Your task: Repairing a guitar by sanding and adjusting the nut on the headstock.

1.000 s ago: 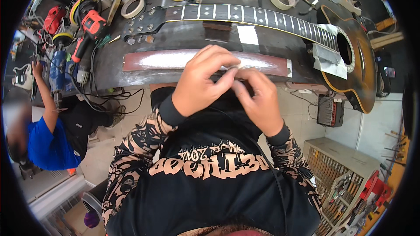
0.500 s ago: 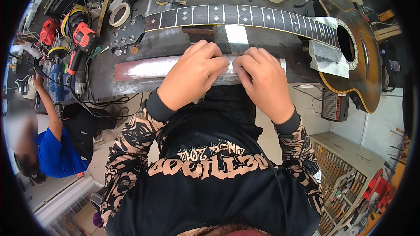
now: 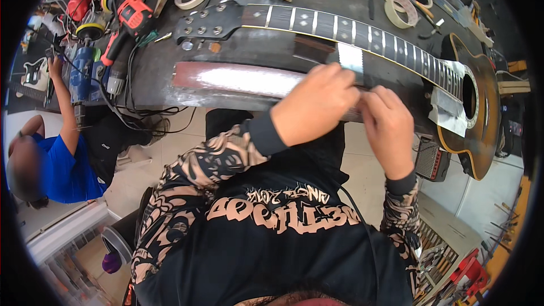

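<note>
Just both hands, left hand and right hand, fingers pinched on a glossy reddish strip.

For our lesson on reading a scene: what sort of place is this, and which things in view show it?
Most likely a guitar repair workshop. An acoustic guitar lies flat across a dark workbench, with power drills and rolls of tape scattered behind it.

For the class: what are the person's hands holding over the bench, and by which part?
It cannot be told: left hand and right hand are pinched together beside the guitar, hiding whatever lies between the fingertips.
</note>
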`<move>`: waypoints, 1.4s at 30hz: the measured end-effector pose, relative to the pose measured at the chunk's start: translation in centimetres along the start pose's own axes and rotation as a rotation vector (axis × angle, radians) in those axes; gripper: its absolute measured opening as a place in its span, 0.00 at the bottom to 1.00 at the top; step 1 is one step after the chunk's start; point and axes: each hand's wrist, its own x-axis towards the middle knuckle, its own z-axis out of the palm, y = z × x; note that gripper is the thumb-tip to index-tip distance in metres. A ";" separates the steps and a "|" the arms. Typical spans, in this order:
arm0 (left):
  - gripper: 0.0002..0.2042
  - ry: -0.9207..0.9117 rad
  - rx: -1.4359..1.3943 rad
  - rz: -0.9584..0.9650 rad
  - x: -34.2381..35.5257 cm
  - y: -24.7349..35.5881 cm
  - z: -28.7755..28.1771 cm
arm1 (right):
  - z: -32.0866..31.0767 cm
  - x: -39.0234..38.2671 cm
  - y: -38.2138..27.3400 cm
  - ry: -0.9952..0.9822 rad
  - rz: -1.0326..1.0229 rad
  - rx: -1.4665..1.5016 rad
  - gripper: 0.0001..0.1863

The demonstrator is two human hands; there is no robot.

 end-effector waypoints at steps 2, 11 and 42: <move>0.10 -0.034 0.059 -0.071 -2.7 -1.7 -4.2 | 3.1 2.2 -2.9 0.019 -0.104 -0.007 0.07; 0.16 -0.026 0.227 -0.210 -10.2 -6.6 -14.0 | 11.1 8.4 -11.5 0.129 -0.285 0.239 0.08; 0.04 0.142 0.249 0.105 1.8 0.9 5.0 | -0.5 -1.2 1.1 0.060 0.047 0.018 0.04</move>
